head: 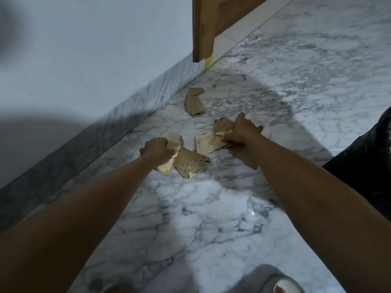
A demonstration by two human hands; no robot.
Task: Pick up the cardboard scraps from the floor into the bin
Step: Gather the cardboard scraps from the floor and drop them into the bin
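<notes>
Head view: cardboard scraps (191,163) lie scattered on the marble floor (211,208) near the wall (84,60). Left hand (157,150) is closed on a pale scrap (174,141); right hand (241,132) clutches several, seemingly to gather them. A far scrap (194,101) lies loose, long axis running near-to-far.

A white marble floor (296,77) with grey veining fills the lower and right parts of the view. A plain pale wall (95,49) rises along its left edge, footed by a marble skirting (148,96). At the top a brown wooden door frame (203,30) ends just above the skirting. Broad soft shadows darken the wall and the floor's middle.
</notes>
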